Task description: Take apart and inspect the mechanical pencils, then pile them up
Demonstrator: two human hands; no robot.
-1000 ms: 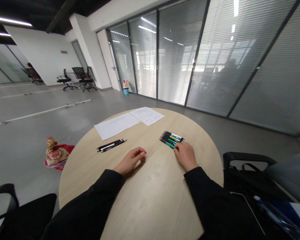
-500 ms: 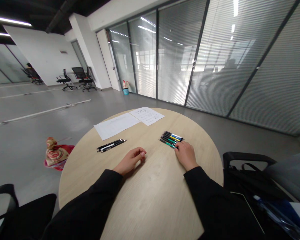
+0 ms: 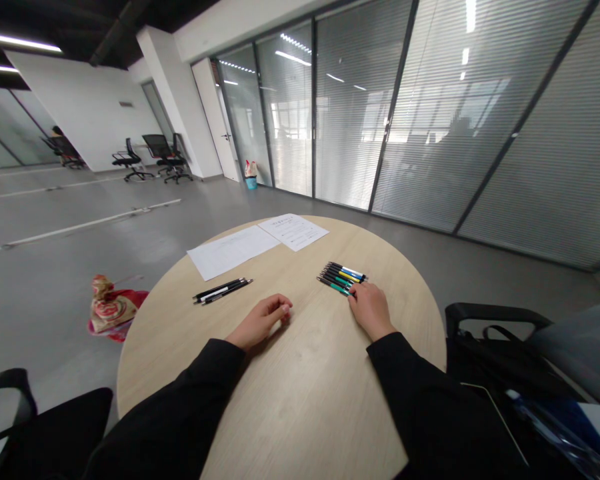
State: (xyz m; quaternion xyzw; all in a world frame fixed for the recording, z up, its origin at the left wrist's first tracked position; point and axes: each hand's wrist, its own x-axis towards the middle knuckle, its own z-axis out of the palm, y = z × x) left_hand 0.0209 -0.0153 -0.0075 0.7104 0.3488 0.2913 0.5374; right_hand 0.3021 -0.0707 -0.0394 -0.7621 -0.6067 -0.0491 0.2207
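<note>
A row of several pens point(image 3: 341, 275) with black, white, blue, yellow and green barrels lies side by side on the round table point(image 3: 300, 373). My right hand point(image 3: 370, 308) rests at their near right end, its bent fingers on the end of the nearest green pen point(image 3: 334, 286); the fingertips are partly hidden. Left of the row, my left hand point(image 3: 263, 320) lies on its side on the tabletop. Its fingers are curled in toward the thumb, and nothing shows in them. Farther left is a small group of black pens point(image 3: 223, 291), one with a white part, apart from that hand.
Two sheets of paper point(image 3: 235, 251) lie at the table's far side. A black chair point(image 3: 55, 433) stands at the lower left, another chair point(image 3: 497, 313) holding a bag at the right. On the floor to the left sits a red and gold bag point(image 3: 113, 310).
</note>
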